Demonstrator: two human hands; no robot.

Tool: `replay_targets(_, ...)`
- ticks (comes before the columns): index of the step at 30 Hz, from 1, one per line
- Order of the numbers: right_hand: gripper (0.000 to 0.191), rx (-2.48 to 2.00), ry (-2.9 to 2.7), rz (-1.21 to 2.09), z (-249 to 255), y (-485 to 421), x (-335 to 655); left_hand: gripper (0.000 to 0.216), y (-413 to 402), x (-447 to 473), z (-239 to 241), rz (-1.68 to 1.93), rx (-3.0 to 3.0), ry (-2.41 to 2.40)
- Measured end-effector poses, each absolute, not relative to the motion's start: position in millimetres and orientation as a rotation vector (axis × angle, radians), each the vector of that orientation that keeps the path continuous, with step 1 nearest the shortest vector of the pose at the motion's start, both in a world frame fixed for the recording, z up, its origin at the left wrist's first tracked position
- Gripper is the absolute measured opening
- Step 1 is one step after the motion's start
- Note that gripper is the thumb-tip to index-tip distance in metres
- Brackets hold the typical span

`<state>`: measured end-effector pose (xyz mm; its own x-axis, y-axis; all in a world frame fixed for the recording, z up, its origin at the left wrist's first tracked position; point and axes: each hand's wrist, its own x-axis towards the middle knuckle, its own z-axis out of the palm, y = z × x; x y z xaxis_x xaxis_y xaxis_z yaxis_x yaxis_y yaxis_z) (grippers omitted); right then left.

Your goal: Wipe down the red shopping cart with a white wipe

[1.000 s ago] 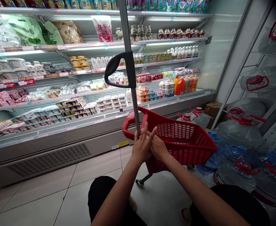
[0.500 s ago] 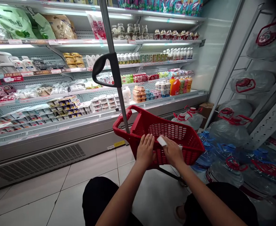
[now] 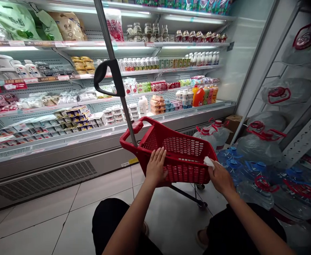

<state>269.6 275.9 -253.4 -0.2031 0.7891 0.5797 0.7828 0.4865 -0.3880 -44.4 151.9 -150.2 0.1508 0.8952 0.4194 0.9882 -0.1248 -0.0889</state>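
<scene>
A red wheeled shopping basket (image 3: pixel 187 171) with perforated plastic walls stands in front of me on the tiled floor. Its grey metal pole (image 3: pixel 104 30) leans up to the left and carries a black looped handle (image 3: pixel 113 78). My left hand (image 3: pixel 156 166) lies with outstretched fingers over the basket's near rim, thumb apart, towards the pole end. At the basket's right end, my right hand (image 3: pixel 221 177) is closed on a white tissue (image 3: pixel 208 162) and presses it against the rim corner. The fingertips under the tissue are partly hidden.
Beyond the basket runs an open refrigerated shelf (image 3: pixel 73 140) stocked with yogurt cups, bottles and bags. Large water jugs with red handles (image 3: pixel 266 136) and blue-topped bottles (image 3: pixel 232 166) crowd the right side. A cardboard box (image 3: pixel 233 124) sits in the corner. My knees flank the basket.
My right hand has slid rightwards along the near rim with the tissue to the basket's end. The basket and its pole have shifted left, my left hand moving along with them.
</scene>
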Motion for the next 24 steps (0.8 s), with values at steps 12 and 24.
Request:
replay_targets(12,0.055,-0.919,-2.18,0.026,-211.0,220.3,168.3,0.091,156.6,-53.1,-151.0,-0.428,-2.076,-1.767)
replay_targets(24,0.06,-0.959,-2.243,-0.046,-231.7,208.2,255.4,0.068,169.8,-66.1,-146.3,-0.556,-1.905,-2.008)
